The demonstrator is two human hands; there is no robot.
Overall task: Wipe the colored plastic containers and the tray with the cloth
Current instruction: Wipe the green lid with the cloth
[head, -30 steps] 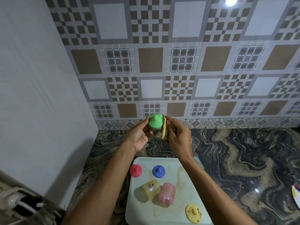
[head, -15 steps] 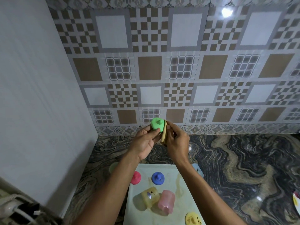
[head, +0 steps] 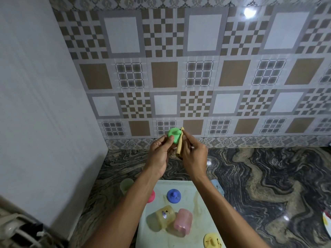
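Note:
My left hand (head: 159, 154) grips a green plastic lid (head: 174, 135) held up in front of the tiled wall. My right hand (head: 194, 156) pinches a folded tan cloth (head: 180, 144) against the lid's right side. Below my arms lies a pale tray (head: 186, 188). On it sit a blue lid (head: 173, 196), a pink lid (head: 151, 196) partly hidden by my left forearm, a yellow container (head: 164, 216) and a pink container (head: 182, 223) on their sides, and a yellow lid (head: 212, 241).
A pale green container (head: 126, 185) stands on the marbled counter (head: 268, 185) left of the tray. A light blue container (head: 217, 187) peeks out behind my right forearm. A grey wall panel (head: 44, 104) closes the left side. A plate edge (head: 326, 221) shows at far right.
The view has tilted down slightly, bringing the pale green container into sight. My left hand has turned the green lid a little against the cloth. Both hands stay raised together.

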